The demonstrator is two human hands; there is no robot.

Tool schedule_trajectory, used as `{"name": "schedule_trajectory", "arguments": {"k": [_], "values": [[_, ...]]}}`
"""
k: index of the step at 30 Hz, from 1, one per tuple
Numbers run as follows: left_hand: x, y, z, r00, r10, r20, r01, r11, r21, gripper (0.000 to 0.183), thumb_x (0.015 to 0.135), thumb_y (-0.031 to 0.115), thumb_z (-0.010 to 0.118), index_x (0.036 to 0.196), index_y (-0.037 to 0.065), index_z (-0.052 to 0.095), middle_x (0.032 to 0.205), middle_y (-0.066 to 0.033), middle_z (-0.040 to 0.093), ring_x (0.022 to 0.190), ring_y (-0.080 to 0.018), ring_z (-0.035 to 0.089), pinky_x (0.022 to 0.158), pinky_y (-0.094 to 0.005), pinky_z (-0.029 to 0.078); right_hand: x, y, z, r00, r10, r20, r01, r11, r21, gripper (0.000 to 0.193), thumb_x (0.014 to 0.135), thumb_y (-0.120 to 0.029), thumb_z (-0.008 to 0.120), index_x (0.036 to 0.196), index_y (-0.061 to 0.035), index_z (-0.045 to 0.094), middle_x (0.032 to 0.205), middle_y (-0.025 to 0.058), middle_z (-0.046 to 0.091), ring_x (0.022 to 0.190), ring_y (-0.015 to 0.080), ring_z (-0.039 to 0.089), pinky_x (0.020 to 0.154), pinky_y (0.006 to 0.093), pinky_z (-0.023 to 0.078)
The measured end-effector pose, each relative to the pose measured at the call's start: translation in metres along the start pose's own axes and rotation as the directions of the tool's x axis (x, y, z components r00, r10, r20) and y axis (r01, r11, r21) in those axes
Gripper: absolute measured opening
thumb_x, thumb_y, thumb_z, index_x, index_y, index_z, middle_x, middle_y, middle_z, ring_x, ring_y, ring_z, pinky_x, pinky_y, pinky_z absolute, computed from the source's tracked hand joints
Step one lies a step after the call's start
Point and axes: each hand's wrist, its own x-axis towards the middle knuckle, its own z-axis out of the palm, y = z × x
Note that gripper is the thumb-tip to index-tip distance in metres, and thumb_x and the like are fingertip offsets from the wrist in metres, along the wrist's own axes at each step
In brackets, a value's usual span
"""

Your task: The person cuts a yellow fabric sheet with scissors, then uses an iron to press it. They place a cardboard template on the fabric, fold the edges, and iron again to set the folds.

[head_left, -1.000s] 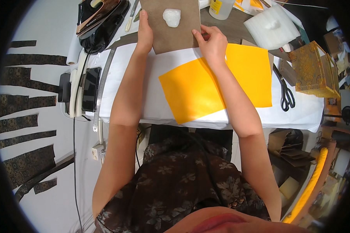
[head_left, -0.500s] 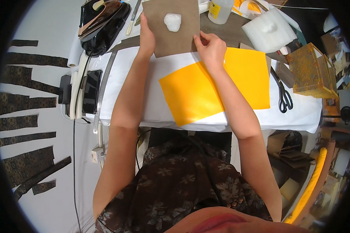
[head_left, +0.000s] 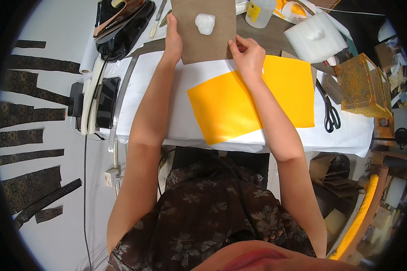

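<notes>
A stiff grey-brown board [head_left: 205, 50] is held between my hands at the far side of the table. A translucent white lump [head_left: 205, 24] sits on its face. Along the board's left edge lies my left hand [head_left: 173, 41], its fingers pointing away from me and gripping that side. My right hand [head_left: 249, 56] pinches the right edge between thumb and curled fingers. Below my right forearm are yellow fabric pieces [head_left: 224, 108], spread on the white-covered table. The board's far end runs out of the picture.
At the far left stands a black iron [head_left: 117, 25]; a steel ruler [head_left: 124, 90] lies nearer. Black scissors [head_left: 330, 110] and a patterned gold box [head_left: 361, 86] are on the right. Behind them are white foam [head_left: 315, 37] and a clear bottle [head_left: 260, 12]. Dark patterned strips [head_left: 36, 113] lie at left.
The whole view has shifted slightly. My hands keep their hold on the board, which sits slightly farther up in the picture.
</notes>
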Motion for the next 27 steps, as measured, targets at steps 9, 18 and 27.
{"name": "schedule_trajectory", "arguments": {"k": [9,18,27], "values": [[-0.005,0.002,0.002,0.999,0.045,0.029,-0.047,0.996,0.078,0.075,0.099,0.051,0.063,0.15,0.003,0.038,0.151,-0.0157,0.047,0.136,-0.0231,0.048,0.112,-0.0376,0.041,0.0,-0.001,-0.002,1.0,0.013,0.016,-0.013,1.0,0.026,0.026,0.083,-0.015,0.081,0.103,0.0012,0.079,0.084,0.0141,0.073,0.066,0.0228,0.07,0.067,0.034,0.057],[-0.004,0.003,0.009,0.934,0.358,-0.026,-0.33,0.884,0.331,0.077,0.082,0.031,0.088,0.137,0.0,0.045,0.126,-0.0155,0.063,0.111,-0.0243,0.063,0.096,-0.0363,0.052,0.031,-0.01,-0.047,0.968,0.105,0.229,-0.096,0.994,-0.053,0.032,0.088,-0.027,0.081,0.109,-0.0038,0.079,0.095,0.0106,0.079,0.082,0.0176,0.074,0.076,0.0317,0.057],[-0.011,0.014,0.014,0.874,0.485,-0.037,-0.386,0.738,0.554,0.083,0.073,0.034,0.095,0.134,-0.002,0.051,0.121,-0.0171,0.067,0.109,-0.0265,0.066,0.096,-0.0368,0.051,0.018,0.0,-0.17,0.907,0.066,0.417,0.062,0.956,-0.286,0.019,0.091,-0.018,0.074,0.105,-0.0065,0.079,0.088,0.0126,0.078,0.082,0.0221,0.075,0.077,0.0324,0.057]]}}
